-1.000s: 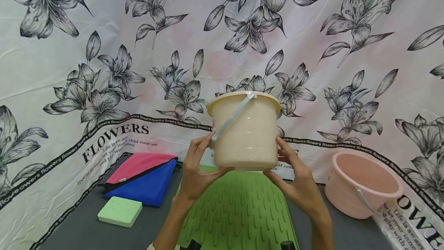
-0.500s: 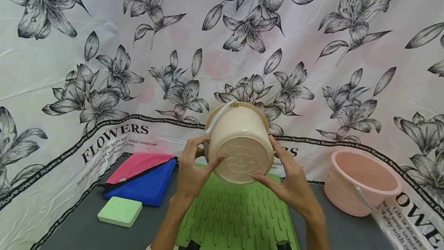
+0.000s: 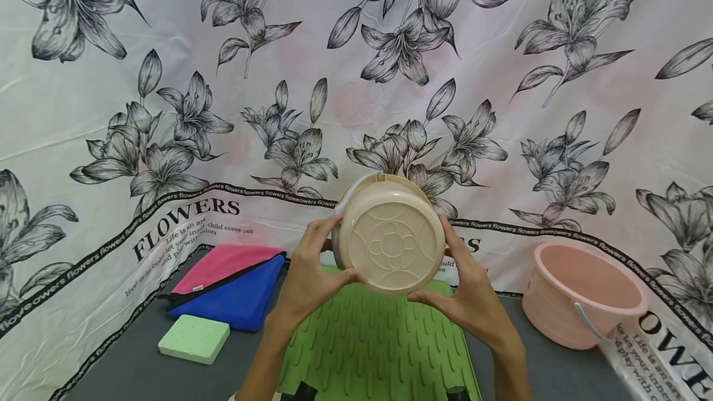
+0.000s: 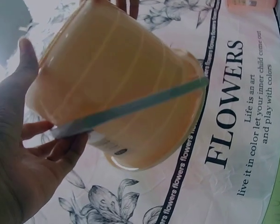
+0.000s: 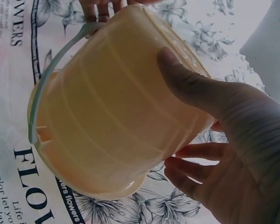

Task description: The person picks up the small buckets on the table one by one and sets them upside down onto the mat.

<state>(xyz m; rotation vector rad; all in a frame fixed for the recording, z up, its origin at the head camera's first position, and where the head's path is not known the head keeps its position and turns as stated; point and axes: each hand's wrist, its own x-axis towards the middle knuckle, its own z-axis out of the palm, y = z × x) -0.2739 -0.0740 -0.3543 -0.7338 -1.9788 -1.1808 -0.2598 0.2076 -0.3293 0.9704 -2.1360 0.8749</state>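
Note:
A cream plastic bucket [image 3: 392, 243] is held up in the air above the green mat, its round base with a flower-like relief facing me in the head view. My left hand [image 3: 309, 268] grips its left side, thumb near the base edge and fingers along the wall by the handle. From the other side my right hand [image 3: 473, 296] grips it, thumb at the lower edge of the base. The pale handle [image 4: 135, 106] slants across the bucket's wall in the left wrist view. The bucket's inside is turned away and hidden.
A green ridged mat [image 3: 379, 345] lies on the grey table. To the left are a folded pink and blue cloth [image 3: 228, 283] and a light green sponge-like block [image 3: 194, 339]. A pink bucket [image 3: 579, 296] stands at right. A flowered sheet [image 3: 312, 48] hangs behind.
The cream bucket has been tilted so its base, at first facing down, now faces me. It also came slightly lower, with both hands keeping hold.

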